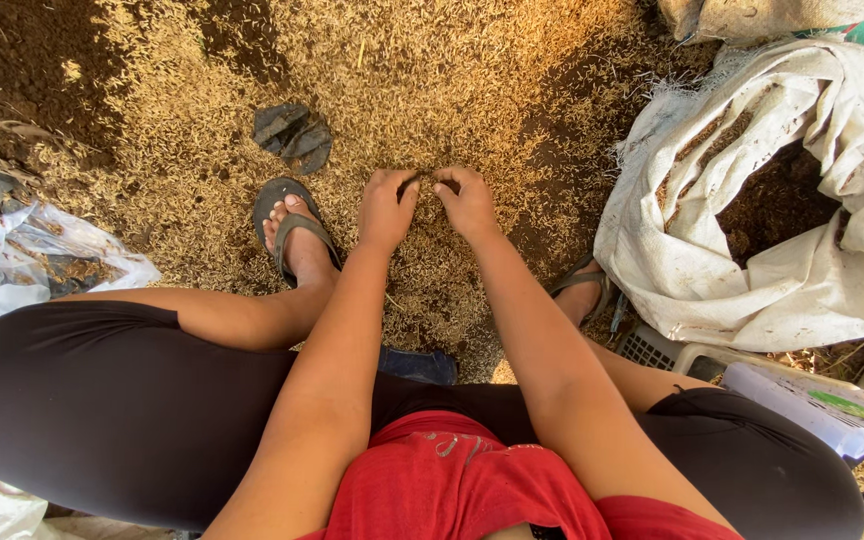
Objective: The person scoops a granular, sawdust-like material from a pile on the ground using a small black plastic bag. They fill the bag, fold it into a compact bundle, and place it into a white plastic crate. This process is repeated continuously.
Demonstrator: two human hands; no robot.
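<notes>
Rice husks (352,90) lie spread in a wide golden layer over the dark ground (12,60), and you crouch over them with both hands meeting just ahead of your feet. Your left hand (386,208) and right hand (466,200) are curled, fingertips touching, each grip narrowed to a pinch on a small bit of the husk material between them; what exactly sits in the pinch is too small to tell. Your left foot, in a dark sandal (287,228), rests on the layer just beside the left hand, and a crumpled dark scrap (293,135) lies near it.

The likely trouble, as a judgement: loose husk slips from so fine a pinch and drops back into the layer, where it is lost among the rest. A shift of your feet could scatter or tread in what lies under your hands, and the open sack could slump and spill.

To your right, a white woven sack (692,270), soiled and folded open, shows dark husk inside. Below it stands a grey slotted crate (657,348), with a flat white package (802,400) bearing a green label near your right knee. To your left lies a crumpled clear plastic bag (22,250).
</notes>
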